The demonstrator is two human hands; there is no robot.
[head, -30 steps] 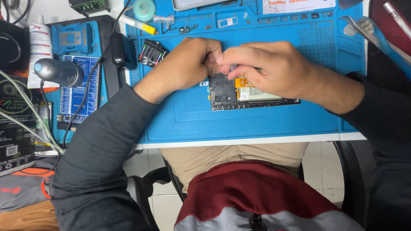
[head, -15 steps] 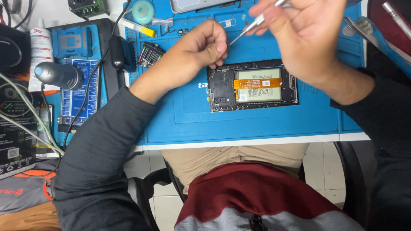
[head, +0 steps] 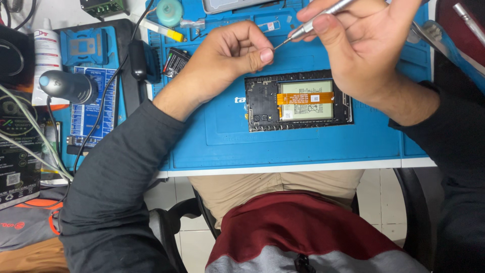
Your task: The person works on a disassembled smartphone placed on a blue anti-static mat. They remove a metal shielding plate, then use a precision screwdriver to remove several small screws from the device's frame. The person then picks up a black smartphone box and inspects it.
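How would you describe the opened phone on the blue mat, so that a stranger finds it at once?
Start at the blue silicone work mat. Near its middle, below both hands, lies the opened black phone. Only it shows a pale battery crossed by an orange ribbon cable.

Dark grey long sleeves, bare left hand (head: 227, 60), bare right hand (head: 364, 48), khaki trousers

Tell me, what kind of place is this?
It looks like an electronics repair bench. An opened phone lies on a blue work mat, and the right hand holds a thin screwdriver near the left hand.
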